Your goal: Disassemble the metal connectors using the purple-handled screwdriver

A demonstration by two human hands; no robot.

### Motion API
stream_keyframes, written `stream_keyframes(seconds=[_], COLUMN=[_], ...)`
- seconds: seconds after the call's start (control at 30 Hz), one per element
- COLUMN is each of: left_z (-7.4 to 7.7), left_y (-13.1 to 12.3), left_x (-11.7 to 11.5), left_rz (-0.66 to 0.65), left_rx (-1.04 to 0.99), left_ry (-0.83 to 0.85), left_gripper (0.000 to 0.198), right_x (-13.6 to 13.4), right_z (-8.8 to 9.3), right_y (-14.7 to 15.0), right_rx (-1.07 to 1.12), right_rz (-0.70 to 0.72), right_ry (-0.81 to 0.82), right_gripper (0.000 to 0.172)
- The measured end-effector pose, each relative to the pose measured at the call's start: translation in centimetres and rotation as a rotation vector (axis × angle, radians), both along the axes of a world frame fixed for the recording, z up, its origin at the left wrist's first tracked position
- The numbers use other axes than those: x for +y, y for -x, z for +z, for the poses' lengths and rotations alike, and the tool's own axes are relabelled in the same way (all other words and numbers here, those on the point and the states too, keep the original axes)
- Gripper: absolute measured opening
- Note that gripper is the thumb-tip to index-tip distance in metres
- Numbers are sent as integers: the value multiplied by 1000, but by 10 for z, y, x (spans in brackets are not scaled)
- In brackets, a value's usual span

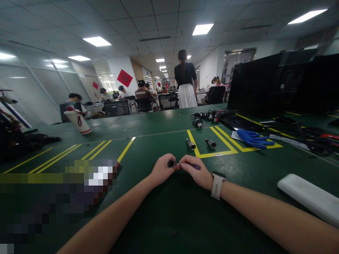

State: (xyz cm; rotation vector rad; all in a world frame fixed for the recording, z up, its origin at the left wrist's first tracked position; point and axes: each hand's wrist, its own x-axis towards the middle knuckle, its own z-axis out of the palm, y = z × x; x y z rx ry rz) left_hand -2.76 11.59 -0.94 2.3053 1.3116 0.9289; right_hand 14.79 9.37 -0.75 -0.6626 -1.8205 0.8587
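Observation:
My left hand [163, 168] is closed around a metal cylindrical part [171, 163], whose round hollow end faces me. Touching it or nearly so, my right hand [197, 173] pinches a small screwdriver [195, 166] with a dark purple handle; its thin shaft points left at the part. A watch with a light strap [217, 185] is on the right wrist. Just beyond the hands lie two similar metal parts, one on the left [191, 144] and one on the right [211, 143], each with a narrow prong. Two tiny dark pieces [174, 233] rest on the green table [148, 218] near me.
Black cables with metal connectors [198, 122] lie farther back. To the right are a blue glove [253, 138], a long white case [307, 194] and large black boxes [265, 83]. A white cup [79, 121] stands far left. Yellow tape marks the table; several people are beyond it.

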Motion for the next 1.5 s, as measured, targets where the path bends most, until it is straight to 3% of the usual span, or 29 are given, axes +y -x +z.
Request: stream_keyframes(seconds=[0.3, 0.6, 0.73, 0.83, 0.87, 1.03, 1.17, 1.33, 1.5], left_z=[-1, -3, -3, -3, -3, 3, 10, 14, 17], left_y=[-1, 1, -1, -1, 0, 16, 37, 48, 46], left_x=[0, 2, 0, 2, 3, 15, 24, 12, -38], left_rz=[22, 24, 37, 80, 111, 346, 539, 652, 558], left_rx=[-17, -68, -83, -108, -121, -201, -284, -360, -391], left_ry=[-19, -24, -18, -25, -32, -84, -122, -125, 49], left_gripper=[13, 14, 16, 17, 18, 23, 25, 27, 26], right_x=[-4, -1, -6, -21, -28, -67, -79, -74, -77], right_z=[0, -2, 5, 17, 21, 25, 15, 19, 29], right_y=[0, 0, -4, -2, 1, 22, 33, 23, 7], right_rx=[50, 66, 78, 46, -10, -540, -664, -692, -453], right_rz=[-30, 31, -8, -39, -31, 231, 362, 358, 243], right_ry=[15, 12, -27, -150, -257, -696, -901, -806, -445], right_gripper=[18, 16, 17, 12, 11, 28, 34, 20, 21])
